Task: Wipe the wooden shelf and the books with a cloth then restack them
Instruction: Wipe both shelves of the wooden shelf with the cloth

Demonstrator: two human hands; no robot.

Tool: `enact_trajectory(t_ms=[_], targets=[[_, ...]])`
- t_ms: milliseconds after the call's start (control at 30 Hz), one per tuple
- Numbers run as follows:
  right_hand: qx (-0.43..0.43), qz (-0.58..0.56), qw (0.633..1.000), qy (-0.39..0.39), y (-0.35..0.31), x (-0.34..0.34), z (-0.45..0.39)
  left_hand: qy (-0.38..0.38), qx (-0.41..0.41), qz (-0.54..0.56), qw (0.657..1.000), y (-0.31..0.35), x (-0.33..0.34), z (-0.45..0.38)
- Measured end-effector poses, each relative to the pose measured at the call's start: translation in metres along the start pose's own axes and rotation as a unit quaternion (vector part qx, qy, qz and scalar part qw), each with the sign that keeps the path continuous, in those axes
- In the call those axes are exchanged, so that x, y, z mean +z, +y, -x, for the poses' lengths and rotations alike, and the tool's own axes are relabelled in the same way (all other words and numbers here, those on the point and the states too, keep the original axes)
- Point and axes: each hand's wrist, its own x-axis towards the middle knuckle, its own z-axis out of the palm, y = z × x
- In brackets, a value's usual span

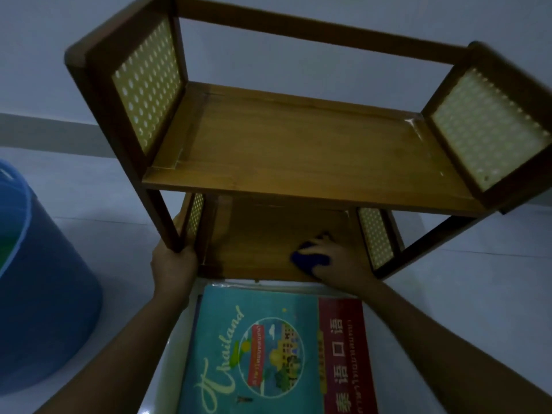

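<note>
cloth (310,259): blue, on the lower board of the wooden shelf (298,150), right of centre; board's long axis runs left-right.
right hand (337,258): fingers curled over cloth, pressing.
left hand (173,265): fingers grip front-left post.
books (268,351): on floor, just before shelf.

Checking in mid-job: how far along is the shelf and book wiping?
Done: both shelf boards are emptied; the books lie stacked on the floor in front. In hand: the right hand presses the blue cloth on the lower board, the left hand grips the front leg. Left: restacking; whether the books are wiped doesn't show.
</note>
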Motion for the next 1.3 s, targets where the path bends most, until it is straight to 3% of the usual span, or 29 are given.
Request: enact_trajectory(t_ms=[133, 233, 300, 433, 567, 667, 767, 833, 900, 933, 1033, 1100, 1200, 1300], targets=[[0.079, 0.033, 0.996, 0.034, 0.028, -0.018, 0.014, 0.001, -0.018, 0.003, 1.0, 0.004, 0.001, 0.0], [0.093, 0.048, 0.992, 0.076, -0.022, 0.011, -0.013, 0.004, -0.028, 0.005, 1.0, 0.002, 0.001, -0.001], [0.12, 0.066, 0.989, 0.051, -0.067, 0.042, -0.039, 0.006, -0.025, 0.006, 1.0, 0.002, 0.001, -0.001], [-0.042, 0.037, 0.998, -0.03, -0.142, 0.092, -0.058, 0.013, -0.024, 0.027, 0.999, 0.004, 0.003, 0.001], [-0.057, 0.035, 0.998, -0.018, -0.085, 0.069, -0.055, 0.011, -0.034, 0.048, 0.998, 0.0, 0.003, -0.002], [0.068, 0.057, 0.989, 0.122, -0.012, 0.031, -0.039, 0.0, -0.04, 0.049, 0.998, -0.002, 0.003, -0.007], [0.198, 0.037, 0.942, 0.268, 0.021, 0.007, -0.032, -0.003, -0.058, 0.072, 0.996, -0.002, 0.004, -0.01], [0.282, 0.012, 0.915, 0.288, 0.005, 0.009, -0.054, -0.013, -0.065, 0.074, 0.995, -0.002, 0.004, -0.009], [0.335, 0.014, 0.91, 0.245, -0.029, 0.018, -0.087, -0.019, -0.066, 0.077, 0.995, -0.004, 0.004, -0.009], [0.316, 0.026, 0.926, 0.204, -0.05, 0.025, -0.105, -0.022, -0.065, 0.078, 0.995, -0.004, 0.002, -0.01], [0.125, 0.026, 0.99, 0.064, -0.115, 0.061, -0.134, -0.017, -0.054, 0.082, 0.995, -0.009, 0.002, -0.012], [0.04, 0.03, 0.999, -0.004, -0.157, 0.088, -0.122, 0.009, -0.028, 0.073, 0.997, -0.011, 0.003, -0.011], [-0.007, 0.036, 0.999, 0.006, -0.172, 0.109, -0.081, 0.04, -0.011, 0.055, 0.998, -0.012, 0.009, -0.009], [-0.079, -0.007, 0.996, -0.035, -0.134, 0.08, -0.05, 0.013, -0.018, 0.062, 0.998, -0.011, 0.006, -0.009]])
